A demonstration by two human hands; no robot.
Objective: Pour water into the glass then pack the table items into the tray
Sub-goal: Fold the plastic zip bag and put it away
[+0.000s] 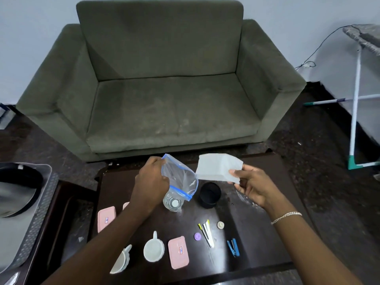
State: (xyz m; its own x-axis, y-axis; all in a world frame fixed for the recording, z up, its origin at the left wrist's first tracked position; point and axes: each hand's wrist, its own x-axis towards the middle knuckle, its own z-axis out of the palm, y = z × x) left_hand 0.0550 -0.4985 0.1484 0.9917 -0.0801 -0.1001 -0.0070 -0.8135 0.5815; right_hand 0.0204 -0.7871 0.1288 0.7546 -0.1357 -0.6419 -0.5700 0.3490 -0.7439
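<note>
My left hand (151, 179) grips a clear zip bag (181, 175) with a blue seal, held up over the dark table (257, 239). My right hand (254, 189) pinches a stack of white napkins (219, 168) beside the bag's mouth. Under the bag stands a clear water bottle (172, 203) with a white cap. A black cup (210, 195) stands to its right. Nearer me lie two pink lidded boxes (178, 251) (106, 218), a white cup (153, 249), another white cup (121, 262) partly behind my left arm, pens (206, 232), a blue stapler (233, 247), a purple cap (197, 236) and a white cap (220, 224).
A grey tray (30, 223) holding a dark bowl (18, 179) sits on a lower stand at the left. A green sofa (164, 89) stands just behind the table. At the right there is an ironing board (364, 38) on a white frame.
</note>
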